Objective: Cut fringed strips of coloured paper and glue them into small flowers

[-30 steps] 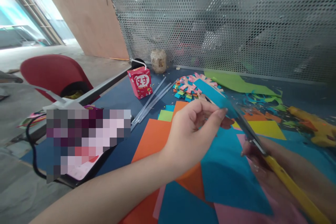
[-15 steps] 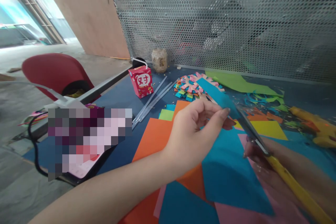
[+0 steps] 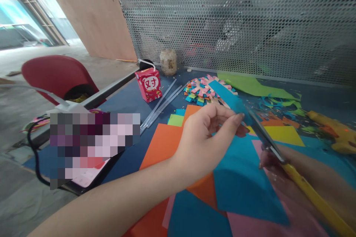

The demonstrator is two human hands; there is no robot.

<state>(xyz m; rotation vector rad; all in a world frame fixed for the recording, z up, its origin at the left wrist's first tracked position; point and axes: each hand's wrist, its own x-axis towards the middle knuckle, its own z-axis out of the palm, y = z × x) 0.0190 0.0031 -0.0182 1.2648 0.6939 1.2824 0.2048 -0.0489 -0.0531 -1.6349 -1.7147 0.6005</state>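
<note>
Between thumb and fingers, my left hand (image 3: 207, 137) pinches a blue paper strip (image 3: 226, 94) above the table. My right hand (image 3: 294, 181), partly blurred at the lower right, is closed round a pair of scissors with yellow handles (image 3: 314, 200). The scissors' metal blades (image 3: 267, 137) point up and left and meet the near end of the strip. Whether they bite into the paper is hard to see. Below my hands lie overlapping coloured sheets, among them a blue sheet (image 3: 247, 185) and an orange sheet (image 3: 160, 144). Behind the strip lies a pile of fringed paper pieces (image 3: 200, 90).
A red drink carton (image 3: 148, 86) with a straw, clear sticks (image 3: 162, 105) and a jar (image 3: 168, 62) stand or lie further back. A phone (image 3: 86, 177) lies left. At right are a yellow glue gun (image 3: 339, 133) and paper scraps (image 3: 280, 120). Perforated metal (image 3: 208, 26) borders the back.
The view has shifted very slightly. Both hands, the strip and the scissors keep almost the same place; no grip has changed.
</note>
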